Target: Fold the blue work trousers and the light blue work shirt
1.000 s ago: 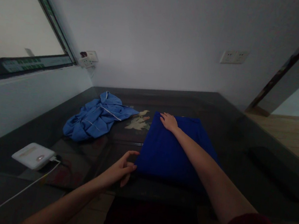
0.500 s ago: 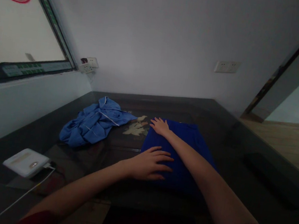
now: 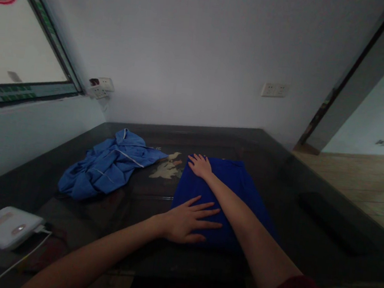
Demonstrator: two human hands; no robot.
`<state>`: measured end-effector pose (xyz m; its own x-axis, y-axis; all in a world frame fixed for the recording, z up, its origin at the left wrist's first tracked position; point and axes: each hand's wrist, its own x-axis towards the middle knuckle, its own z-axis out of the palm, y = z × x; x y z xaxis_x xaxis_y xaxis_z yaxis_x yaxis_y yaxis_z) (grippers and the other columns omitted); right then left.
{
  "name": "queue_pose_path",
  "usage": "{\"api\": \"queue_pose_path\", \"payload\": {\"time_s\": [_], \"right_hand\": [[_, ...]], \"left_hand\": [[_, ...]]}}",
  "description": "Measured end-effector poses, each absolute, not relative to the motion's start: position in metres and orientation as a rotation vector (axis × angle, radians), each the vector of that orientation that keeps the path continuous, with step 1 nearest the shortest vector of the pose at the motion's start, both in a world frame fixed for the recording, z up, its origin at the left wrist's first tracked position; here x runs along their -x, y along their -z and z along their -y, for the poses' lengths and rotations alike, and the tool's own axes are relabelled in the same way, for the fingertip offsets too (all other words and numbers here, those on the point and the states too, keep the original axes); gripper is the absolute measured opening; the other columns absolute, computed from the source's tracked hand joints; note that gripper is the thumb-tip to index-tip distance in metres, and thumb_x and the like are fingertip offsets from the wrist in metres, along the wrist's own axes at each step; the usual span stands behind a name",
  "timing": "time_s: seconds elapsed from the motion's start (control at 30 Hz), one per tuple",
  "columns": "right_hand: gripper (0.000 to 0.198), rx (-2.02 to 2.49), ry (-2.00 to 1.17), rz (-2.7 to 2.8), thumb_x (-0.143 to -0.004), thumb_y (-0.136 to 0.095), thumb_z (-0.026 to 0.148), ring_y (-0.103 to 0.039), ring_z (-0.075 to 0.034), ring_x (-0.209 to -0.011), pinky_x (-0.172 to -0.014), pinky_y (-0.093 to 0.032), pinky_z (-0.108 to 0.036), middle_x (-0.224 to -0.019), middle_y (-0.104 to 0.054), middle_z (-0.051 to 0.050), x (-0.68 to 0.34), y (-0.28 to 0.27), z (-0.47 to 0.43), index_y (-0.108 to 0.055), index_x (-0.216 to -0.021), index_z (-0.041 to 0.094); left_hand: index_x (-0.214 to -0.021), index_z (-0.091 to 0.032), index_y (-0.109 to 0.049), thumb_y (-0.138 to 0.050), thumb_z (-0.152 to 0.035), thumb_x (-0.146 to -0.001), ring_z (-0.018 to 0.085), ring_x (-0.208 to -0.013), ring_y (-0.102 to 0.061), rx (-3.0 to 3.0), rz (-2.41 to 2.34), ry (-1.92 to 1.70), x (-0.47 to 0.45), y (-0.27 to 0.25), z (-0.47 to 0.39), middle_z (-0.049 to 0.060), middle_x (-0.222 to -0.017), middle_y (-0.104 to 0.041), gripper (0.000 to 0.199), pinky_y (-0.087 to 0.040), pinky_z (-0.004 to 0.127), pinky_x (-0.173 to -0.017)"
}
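while both palms press down on it, the blue cloth point(image 3: 234, 181) lies flat under the hands, its far edge by the right fingertips and its near part below the left palm. the left hand point(image 3: 192, 220) is spread, fingers fanned and pointing across toward the right forearm; the right hand point(image 3: 199, 165) is spread too, laid near the far left corner. neither hand grips anything.

the cloth looks thin, light and soft, so it probably bends wherever it is lifted and has no stiffness to hold its own shape. nothing about it seems fragile; creasing is the likelier trouble. the table point(image 3: 279, 172) beneath both hands has a faint sheen, so the cloth may slide on it if pushed sideways, and a flat palm seems a good anchor. for a hold, the corner under the right fingers and the left edge just beside the left wrist look best, pinched between thumb and fingers through every layer; how many layers there are, i cannot tell.

beyond the left hand, off to its left, a paler shirt point(image 3: 106, 166) lies in a loose heap, apart from both hands.
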<state>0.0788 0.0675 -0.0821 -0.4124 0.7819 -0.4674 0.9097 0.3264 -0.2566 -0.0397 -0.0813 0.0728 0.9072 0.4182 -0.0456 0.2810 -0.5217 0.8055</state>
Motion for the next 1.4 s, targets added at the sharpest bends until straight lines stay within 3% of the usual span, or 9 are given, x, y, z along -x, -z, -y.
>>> {"api": "queue_pose_path", "payload": {"time_s": [0.23, 0.47, 0.63, 0.8, 0.93, 1.03, 1.2, 1.4], "right_hand": [[0.047, -1.572, 0.701, -2.342, -0.095, -0.030, 0.046, -0.026, -0.025, -0.137, -0.111, -0.012, -0.050, -0.149, -0.033, -0.002, -0.079, 0.084, -0.068, -0.038, -0.140, 0.033], [0.046, -1.582, 0.703, -2.402, -0.097, -0.029, 0.041, -0.025, -0.022, -0.138, -0.111, -0.016, -0.048, -0.148, -0.036, -0.005, -0.078, 0.065, -0.065, -0.041, -0.139, 0.025], [0.046, -1.468, 0.789, -2.544, -0.097, -0.034, 0.037, -0.023, -0.022, -0.139, -0.111, -0.020, -0.048, -0.149, -0.034, -0.008, -0.088, 0.017, -0.055, -0.041, -0.139, 0.019], [0.048, -1.306, 0.819, -2.592, -0.094, -0.038, 0.031, -0.028, -0.023, -0.137, -0.110, -0.028, -0.044, -0.148, -0.034, -0.011, -0.138, -0.060, 0.001, -0.040, -0.140, 0.015], [0.056, -1.343, 0.755, -2.415, -0.094, -0.037, 0.045, -0.033, -0.030, -0.134, -0.107, -0.031, -0.050, -0.144, -0.038, -0.016, -0.184, -0.100, 0.067, -0.043, -0.138, 0.010], [0.062, -1.440, 0.711, -2.378, -0.093, -0.031, 0.054, -0.032, -0.027, -0.135, -0.109, -0.029, -0.048, -0.144, -0.038, -0.015, -0.211, -0.106, 0.096, -0.041, -0.139, 0.013], [0.058, -1.620, 0.640, -2.351, -0.094, -0.027, 0.054, -0.029, -0.023, -0.137, -0.111, -0.024, -0.050, -0.147, -0.035, -0.008, -0.241, -0.098, 0.100, -0.038, -0.141, 0.022], [0.057, -1.692, 0.648, -2.270, -0.095, -0.027, 0.052, -0.027, -0.022, -0.138, -0.111, -0.025, -0.050, -0.149, -0.032, -0.008, -0.260, -0.098, 0.101, -0.035, -0.142, 0.022]], "left_hand": [[-0.144, -0.036, -0.027, -0.041, -0.044, -0.091, 0.028, -0.140, -0.019, -2.193, -0.496, -0.132, 0.039, -0.068, 0.081, 0.001, -0.153, -0.022, 0.055, -0.012, 0.056, -0.113], [-0.144, -0.037, -0.026, -0.045, -0.039, -0.090, 0.027, -0.141, -0.019, -2.210, -0.506, -0.118, 0.037, -0.069, 0.081, 0.000, -0.153, -0.022, 0.057, -0.013, 0.056, -0.112], [-0.143, -0.031, -0.029, -0.048, -0.038, -0.088, 0.025, -0.139, -0.026, -2.211, -0.563, -0.196, 0.039, -0.070, 0.082, 0.004, -0.150, -0.031, 0.058, -0.016, 0.050, -0.114], [-0.137, -0.027, -0.040, -0.044, -0.031, -0.092, 0.020, -0.135, -0.034, -2.193, -0.909, -0.213, 0.038, -0.078, 0.093, 0.005, -0.144, -0.042, 0.046, -0.019, 0.047, -0.115], [-0.142, -0.023, -0.032, -0.044, -0.041, -0.091, 0.026, -0.139, -0.025, -2.179, -1.115, -0.108, 0.032, -0.076, 0.108, 0.007, -0.147, -0.036, 0.056, -0.019, 0.055, -0.113], [-0.145, -0.030, -0.026, -0.039, -0.043, -0.093, 0.027, -0.140, -0.020, -2.208, -1.104, -0.065, 0.029, -0.069, 0.114, 0.003, -0.152, -0.028, 0.055, -0.016, 0.058, -0.112], [-0.145, -0.036, -0.021, -0.031, -0.050, -0.094, 0.025, -0.141, -0.019, -2.214, -1.077, -0.054, 0.030, -0.066, 0.112, -0.001, -0.153, -0.024, 0.054, -0.016, 0.056, -0.112], [-0.145, -0.037, -0.020, -0.028, -0.053, -0.094, 0.025, -0.141, -0.018, -2.190, -1.087, -0.034, 0.030, -0.068, 0.111, -0.001, -0.153, -0.023, 0.054, -0.015, 0.056, -0.113]]}}
